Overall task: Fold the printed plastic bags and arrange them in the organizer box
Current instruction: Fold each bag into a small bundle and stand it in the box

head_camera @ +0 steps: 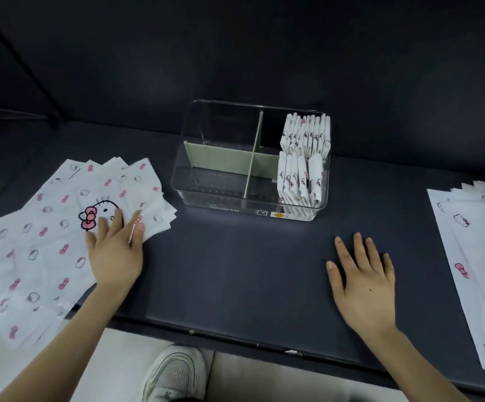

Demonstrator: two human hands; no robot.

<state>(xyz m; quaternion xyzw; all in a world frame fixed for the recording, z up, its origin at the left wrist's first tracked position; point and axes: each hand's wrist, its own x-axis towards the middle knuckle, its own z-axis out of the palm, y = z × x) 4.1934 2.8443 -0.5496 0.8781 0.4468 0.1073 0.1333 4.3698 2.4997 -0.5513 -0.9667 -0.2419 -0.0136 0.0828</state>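
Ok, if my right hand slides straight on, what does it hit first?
Probably nothing: the right hand aims over bare table just right of the organizer box, though it might clip that corner.

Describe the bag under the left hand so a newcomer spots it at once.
Left of the clear organizer box lies a fanned pile of flat printed bags. The left hand rests on the top bag. It alone shows one large cat face with a pink bow; its neighbours have only small prints.

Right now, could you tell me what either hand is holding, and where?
Nothing is held: the left hand rests flat on the bags, the right hand flat on the table.
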